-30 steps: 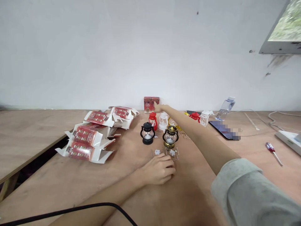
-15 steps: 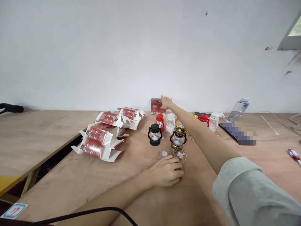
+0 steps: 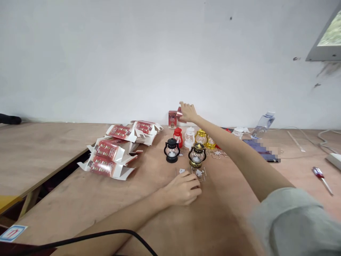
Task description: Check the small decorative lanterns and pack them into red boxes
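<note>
Reaching to the back of the table, my right hand [image 3: 188, 112] is closed on a small red box [image 3: 179, 114], which is tilted in its grip. A similar red box [image 3: 172, 120] stands upright beside it against the wall. My left hand [image 3: 184, 188] rests on the table with fingers curled; what they hold, if anything, is hidden. Just beyond it lie small white pieces with thin wire [image 3: 199, 173]. A black mini lantern [image 3: 172, 150] and a bronze lantern [image 3: 197, 155] stand behind those. Farther back are red [image 3: 178, 137], white [image 3: 189, 138] and gold lanterns [image 3: 201, 137].
Opened red-and-white cartons [image 3: 106, 156] are piled at left. To the right are a leaning clear bottle [image 3: 263, 125], a dark flat device [image 3: 259, 150], partly blurred out, and a screwdriver [image 3: 321, 179]. A black cable [image 3: 106, 233] crosses the near left. Boards part at a gap on the left.
The box under my right hand has been tilted away from the other upright box. My left hand stays curled on the table. The view has shifted slightly to the right.
</note>
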Demonstrator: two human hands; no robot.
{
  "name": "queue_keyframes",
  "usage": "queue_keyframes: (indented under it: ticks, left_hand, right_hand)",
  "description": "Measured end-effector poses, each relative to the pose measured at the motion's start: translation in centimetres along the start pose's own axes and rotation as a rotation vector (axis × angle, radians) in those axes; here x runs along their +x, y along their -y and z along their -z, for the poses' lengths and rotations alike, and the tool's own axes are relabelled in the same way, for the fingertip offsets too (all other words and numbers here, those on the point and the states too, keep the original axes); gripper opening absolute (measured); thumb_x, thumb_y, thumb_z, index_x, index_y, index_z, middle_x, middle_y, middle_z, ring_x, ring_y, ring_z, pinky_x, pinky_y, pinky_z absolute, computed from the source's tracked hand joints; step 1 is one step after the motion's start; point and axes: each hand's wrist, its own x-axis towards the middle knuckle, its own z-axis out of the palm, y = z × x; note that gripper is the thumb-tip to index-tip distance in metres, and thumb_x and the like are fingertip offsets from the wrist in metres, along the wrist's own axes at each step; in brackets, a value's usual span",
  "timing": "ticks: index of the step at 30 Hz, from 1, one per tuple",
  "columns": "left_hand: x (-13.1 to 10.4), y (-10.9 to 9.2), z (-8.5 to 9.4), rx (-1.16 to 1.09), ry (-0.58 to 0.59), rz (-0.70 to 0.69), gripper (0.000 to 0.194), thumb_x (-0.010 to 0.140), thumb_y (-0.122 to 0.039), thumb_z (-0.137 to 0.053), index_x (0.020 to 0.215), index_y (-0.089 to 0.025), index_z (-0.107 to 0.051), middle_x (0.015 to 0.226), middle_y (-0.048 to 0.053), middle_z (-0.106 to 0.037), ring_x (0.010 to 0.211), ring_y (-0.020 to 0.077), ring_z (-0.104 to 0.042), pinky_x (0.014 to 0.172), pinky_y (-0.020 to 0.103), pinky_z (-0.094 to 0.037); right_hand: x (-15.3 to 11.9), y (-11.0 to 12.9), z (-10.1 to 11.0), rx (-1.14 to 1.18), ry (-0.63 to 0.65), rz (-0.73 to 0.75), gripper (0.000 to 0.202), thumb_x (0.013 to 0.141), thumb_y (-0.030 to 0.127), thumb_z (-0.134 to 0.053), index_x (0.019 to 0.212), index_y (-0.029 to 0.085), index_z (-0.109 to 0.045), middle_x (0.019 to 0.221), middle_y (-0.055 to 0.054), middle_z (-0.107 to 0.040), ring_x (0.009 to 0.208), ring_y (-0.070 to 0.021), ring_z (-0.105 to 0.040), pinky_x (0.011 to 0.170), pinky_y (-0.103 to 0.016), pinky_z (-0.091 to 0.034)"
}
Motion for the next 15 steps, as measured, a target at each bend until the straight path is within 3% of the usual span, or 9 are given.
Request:
queue_keyframes:
  ticks: [2, 3, 5, 6, 8, 10, 12, 15]
  left_hand:
    - [-0.1, -0.2, 0.2, 0.053, -0.116, 0.029, 0.011, 0.085, -0.014, -0.048, 0.086, -0.018, -0.058, 0.093, 0.004, -0.066, 0.088, 0.0167, -0.057, 0.077, 0.033, -0.039]
    - [-0.1, -0.3, 0.5, 0.073, -0.197, 0.053, 0.014, 0.085, -0.013, -0.048, 0.093, -0.018, -0.058, 0.097, 0.004, -0.066, 0.091, 0.0172, -0.057, 0.078, 0.033, -0.04]
    - [-0.1, -0.4, 1.7, 0.093, -0.359, 0.145, 0.025, 0.085, -0.014, -0.049, 0.108, -0.019, -0.055, 0.108, 0.007, -0.064, 0.099, 0.0188, -0.057, 0.082, 0.033, -0.042]
    - [0.0, -0.2, 2.5, 0.091, -0.443, 0.232, 0.029, 0.084, -0.014, -0.051, 0.113, -0.019, -0.052, 0.111, 0.008, -0.063, 0.102, 0.0197, -0.057, 0.085, 0.034, -0.043]
    - [0.3, 0.3, 4.3, 0.076, -0.485, 0.508, 0.04, 0.083, -0.024, -0.057, 0.121, -0.017, -0.048, 0.12, 0.013, -0.056, 0.113, 0.0254, -0.052, 0.094, 0.039, -0.042]
    - [0.5, 1.0, 5.8, -0.004, -0.653, 0.78, 0.055, 0.078, -0.034, -0.064, 0.126, -0.016, -0.043, 0.127, 0.016, -0.049, 0.121, 0.0301, -0.046, 0.102, 0.046, -0.038]
    - [0.7, 1.6, 6.6, -0.213, -0.684, 0.908, 0.067, 0.071, -0.041, -0.07, 0.127, -0.017, -0.042, 0.128, 0.015, -0.049, 0.12, 0.0303, -0.047, 0.102, 0.046, -0.039]
    - [0.6, 1.7, 6.6, -0.791, -0.508, 0.992, 0.064, 0.068, -0.048, -0.071, 0.119, -0.016, -0.049, 0.117, 0.013, -0.061, 0.107, 0.0279, -0.059, 0.092, 0.043, -0.047]
  right_hand:
    - [-1.4, -0.6, 3.0, 0.015, -0.124, -0.002, 0.081, 0.083, 0.042, -0.05, 0.144, 0.007, -0.009, 0.13, -0.023, -0.045, 0.117, -0.038, -0.043, 0.098, -0.053, -0.031]
    - [-2.7, -0.9, 4.5, 0.079, -0.269, 0.002, 0.082, 0.084, 0.044, -0.05, 0.144, 0.007, -0.008, 0.127, -0.022, -0.046, 0.114, -0.0367, -0.045, 0.096, -0.052, -0.033]
    - [-6.8, -1.3, 7.3, 0.26, -0.462, 0.028, 0.082, 0.086, 0.045, -0.048, 0.145, 0.013, 0.0, 0.128, -0.017, -0.045, 0.11, -0.0312, -0.049, 0.093, -0.049, -0.038]
    - [-9.6, -1.3, 8.3, 0.374, -0.496, 0.021, 0.08, 0.088, 0.044, -0.047, 0.146, 0.017, 0.002, 0.128, -0.015, -0.046, 0.108, -0.0282, -0.052, 0.09, -0.046, -0.042]
    - [-15.8, -0.7, 9.4, 0.644, -0.503, -0.019, 0.075, 0.088, 0.044, -0.05, 0.145, 0.024, -0.006, 0.123, -0.011, -0.05, 0.1, -0.0235, -0.057, 0.082, -0.04, -0.047]
    - [-21.9, 0.4, 9.0, 0.911, -0.427, -0.067, 0.063, 0.085, 0.043, -0.056, 0.138, 0.029, -0.026, 0.115, -0.008, -0.054, 0.093, -0.0207, -0.059, 0.075, -0.034, -0.051]
    - [-26.8, 1.7, 7.6, 1.118, -0.35, -0.164, 0.046, 0.085, 0.042, -0.058, 0.126, 0.031, -0.041, 0.112, -0.005, -0.056, 0.092, -0.0191, -0.06, 0.072, -0.032, -0.052]
    - [-30.8, 3.5, 5.0, 1.294, -0.297, -0.283, 0.042, 0.083, 0.041, -0.061, 0.12, 0.032, -0.045, 0.114, -0.003, -0.057, 0.098, -0.0189, -0.058, 0.081, -0.034, -0.051]
